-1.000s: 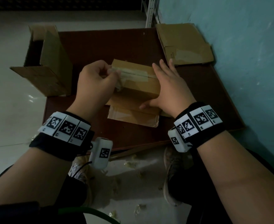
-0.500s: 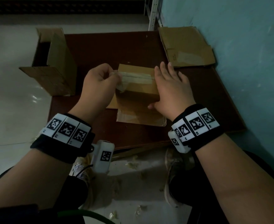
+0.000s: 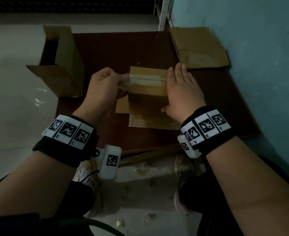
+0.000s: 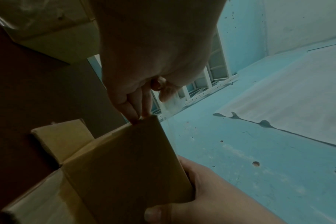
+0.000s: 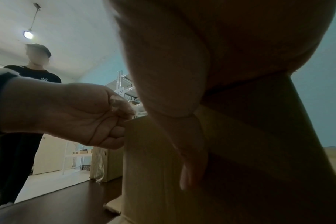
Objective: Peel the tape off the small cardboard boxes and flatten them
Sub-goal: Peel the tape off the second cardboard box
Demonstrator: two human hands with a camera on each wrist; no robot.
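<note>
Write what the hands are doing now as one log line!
left hand: pinches tape end | right hand: flat, steadies small box | tape: mostly still on seam | box: unflattened

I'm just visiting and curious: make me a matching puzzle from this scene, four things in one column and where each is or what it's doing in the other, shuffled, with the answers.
Things
1. left hand
2. right hand
3. flattened cardboard
4. open cardboard box

States
A. lies flat at the table's far right corner, by the wall
B. pinches the loose end of the tape
C. stands at the table's left edge
D. rests with straight fingers on the small cardboard box

Pairs: 1-B, 2-D, 3-A, 4-C
</note>
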